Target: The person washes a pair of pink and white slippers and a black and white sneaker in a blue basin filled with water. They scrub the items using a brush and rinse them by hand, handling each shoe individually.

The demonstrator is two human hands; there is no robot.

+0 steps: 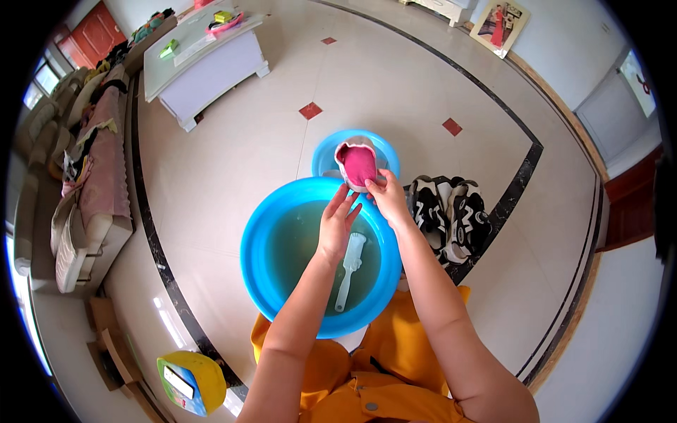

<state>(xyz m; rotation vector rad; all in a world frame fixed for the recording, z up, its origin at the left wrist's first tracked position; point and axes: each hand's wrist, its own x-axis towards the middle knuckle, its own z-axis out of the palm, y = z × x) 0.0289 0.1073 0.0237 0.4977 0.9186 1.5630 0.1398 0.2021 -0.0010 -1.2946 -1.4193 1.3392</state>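
Observation:
A slip-on shoe (342, 172) with a bright pink inside and a pale rim is held above the far edge of the large blue basin (259, 227). My right hand (390, 198) grips its near right side, thumb at the rim. My left hand (336, 224) hangs over the basin with fingers spread; its fingertips are close to the shoe's near end, and whether they touch it I cannot tell. A white-handled scrubbing brush (346, 283) lies in the cloudy water, with what looks like foam on it. Behind stands a smaller blue basin (389, 153), partly hidden by the shoe.
Black-and-white sneakers (468, 222) stand right of the basins on the tiled floor. A yellow stool (211, 378) bearing a phone (178, 382) is at lower left. Farther off are a sofa (106, 174) with clothes, a low table (206, 74) and a leaning framed picture (497, 26).

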